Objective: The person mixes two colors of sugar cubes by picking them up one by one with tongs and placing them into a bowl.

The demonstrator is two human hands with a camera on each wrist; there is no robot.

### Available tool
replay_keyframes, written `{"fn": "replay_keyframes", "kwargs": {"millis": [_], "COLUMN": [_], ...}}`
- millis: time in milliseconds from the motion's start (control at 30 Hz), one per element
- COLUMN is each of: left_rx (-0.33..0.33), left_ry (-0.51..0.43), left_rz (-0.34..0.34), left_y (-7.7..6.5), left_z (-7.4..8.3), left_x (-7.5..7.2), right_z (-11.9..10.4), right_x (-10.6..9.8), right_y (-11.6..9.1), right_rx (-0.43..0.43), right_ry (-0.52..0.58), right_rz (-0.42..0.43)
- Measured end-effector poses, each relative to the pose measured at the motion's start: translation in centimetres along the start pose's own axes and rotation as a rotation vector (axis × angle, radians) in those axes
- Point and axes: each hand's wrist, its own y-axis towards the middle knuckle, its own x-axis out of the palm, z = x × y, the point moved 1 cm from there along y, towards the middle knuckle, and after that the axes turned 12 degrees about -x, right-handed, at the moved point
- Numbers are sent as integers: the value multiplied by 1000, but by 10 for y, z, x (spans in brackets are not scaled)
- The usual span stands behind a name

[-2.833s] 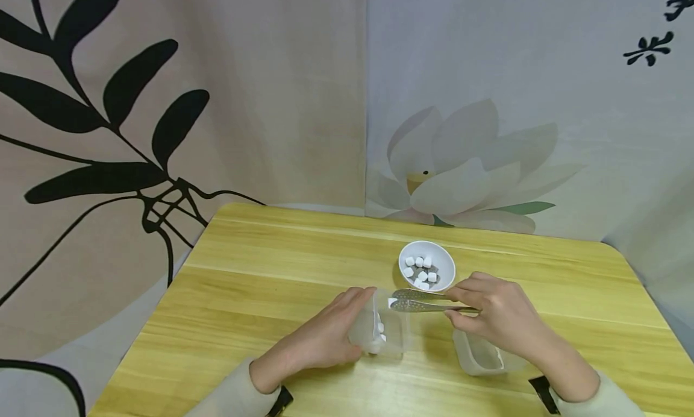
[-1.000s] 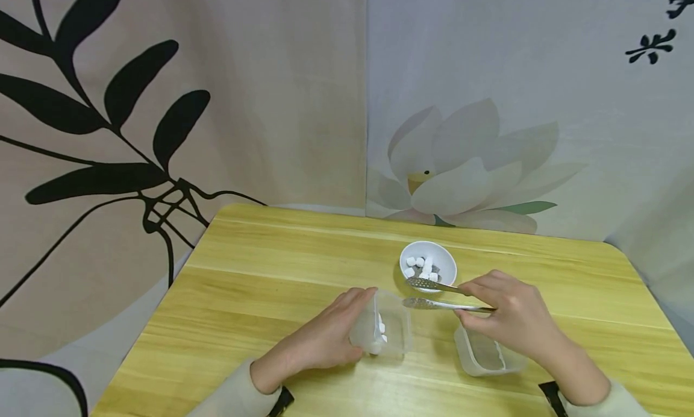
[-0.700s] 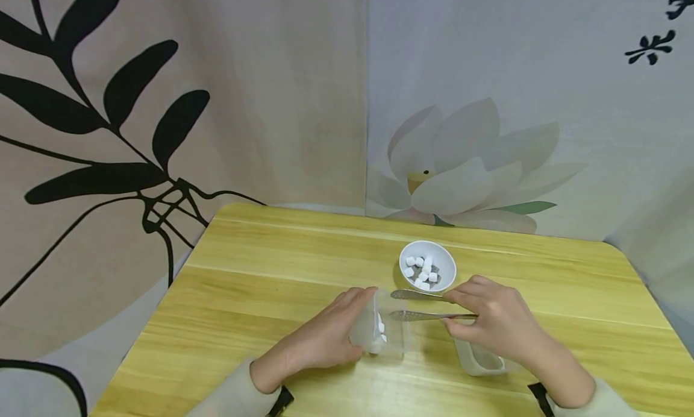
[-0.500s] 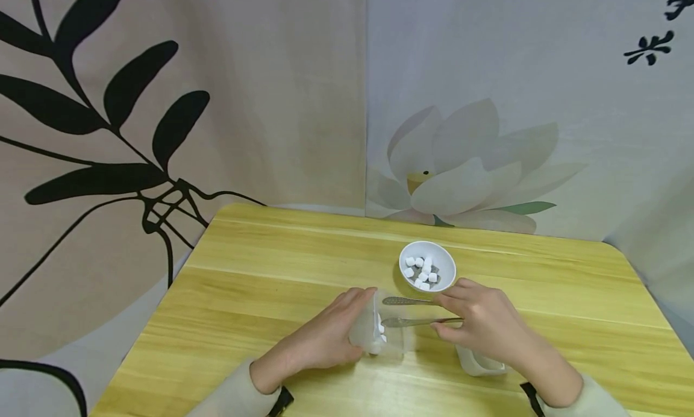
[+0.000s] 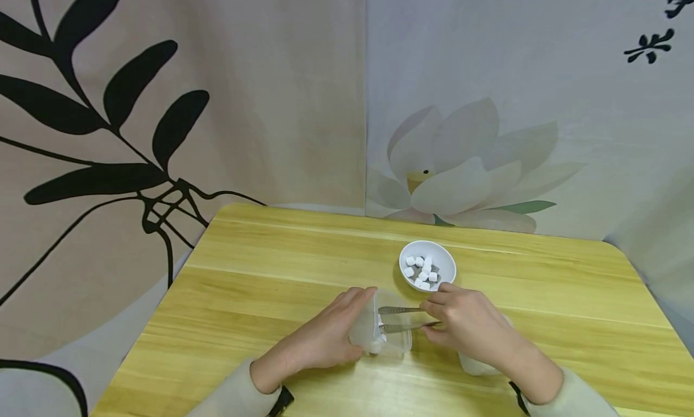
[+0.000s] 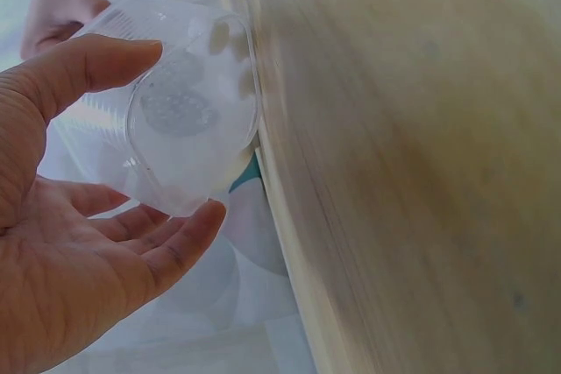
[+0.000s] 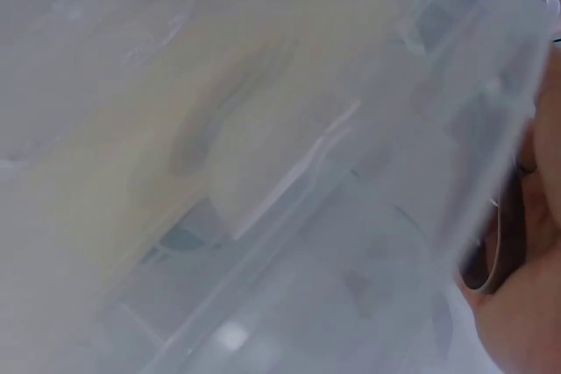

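Note:
In the head view my left hand [image 5: 331, 332] grips a clear plastic tub [image 5: 400, 346], tipped on its side with its mouth to the right. Several small white cubes [image 5: 375, 347] lie inside it. The left wrist view shows thumb and fingers [image 6: 184, 247] on opposite sides of the tub. My right hand [image 5: 477, 320] holds metal tongs [image 5: 399, 310] with perforated tips. Their arms stand apart and reach into the tub; whether they touch a cube is unclear. Behind them, a white bowl [image 5: 447, 263] contains several white cubes [image 5: 423, 276].
A second translucent tub [image 5: 477, 367] stands on the wooden table [image 5: 293, 254], partly hidden under my right hand. A blurred translucent wall [image 7: 333, 243] fills most of the right wrist view. Printed curtains [image 5: 282, 103] hang behind the table.
The tongs held a cube by the tub earlier, then opened over the bowl, which shows one more cube. Since then my right hand has moved left, bringing the tongs into the tub.

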Motion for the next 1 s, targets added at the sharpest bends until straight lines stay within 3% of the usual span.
{"fn": "replay_keyframes", "kwargs": {"millis": [233, 500, 767, 1000], "left_rx": [1, -3, 7, 5], "left_ry": [-13, -18, -7, -3], "left_rz": [-2, -5, -2, -7], "left_y": [0, 0, 0, -1], "left_z": [-1, -1, 0, 0], "left_x": [0, 0, -1, -1], "right_z": [-1, -1, -1, 2], "right_x": [2, 6, 1, -9], "right_y": [4, 6, 4, -2], "right_rx": [-27, -74, -37, 9], "right_ry": [-11, -10, 5, 26], "right_rz": [-44, -33, -35, 39]}}
